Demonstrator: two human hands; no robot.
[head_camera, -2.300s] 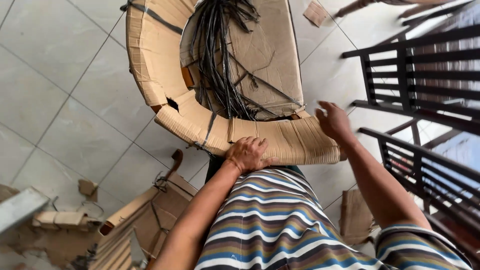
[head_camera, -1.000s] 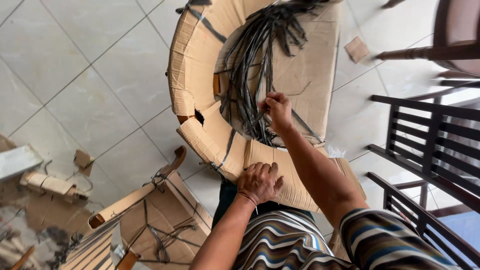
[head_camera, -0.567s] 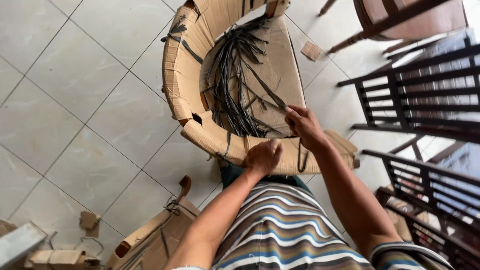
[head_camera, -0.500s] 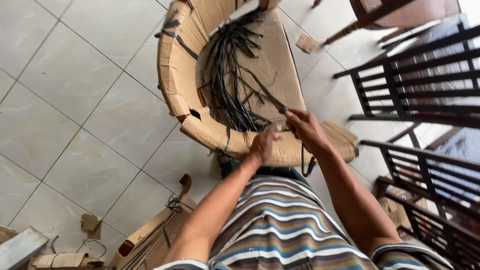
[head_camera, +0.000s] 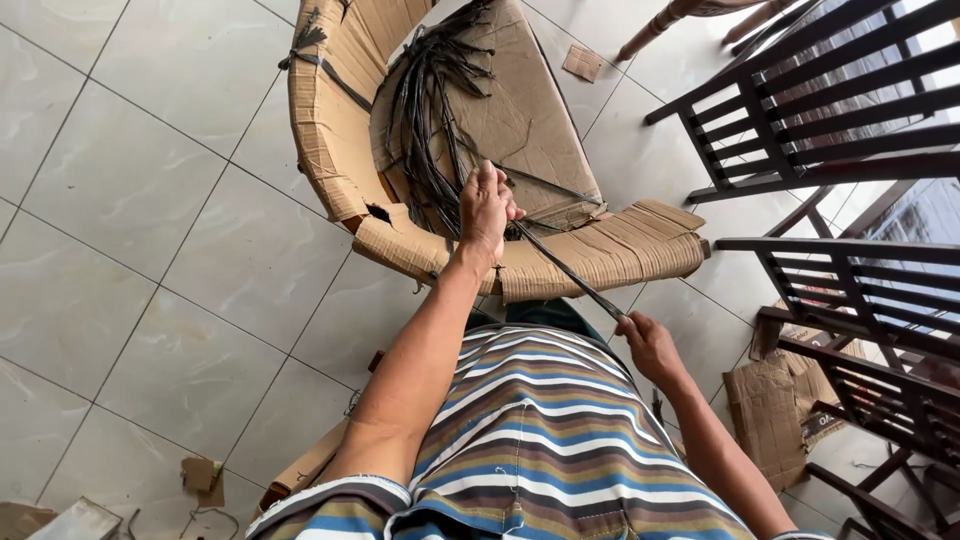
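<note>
Nearest to the camera, the right hand is closed around the lower end of a black strap, just above the striped shirt. The strap runs tight and slanted up to the left hand, whose fingers seem to be clamped on it too, though the grip itself is partly hidden. Behind the left hand stands the cardboard-wrapped chair, with a bundle of black straps lying on its seat. Dark wooden chairs stand to the right on the tiled floor.

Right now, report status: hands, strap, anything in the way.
Left hand pinching black strap at the cardboard-wrapped chair. Right hand gripping its other end, taut. Nothing between.
</note>
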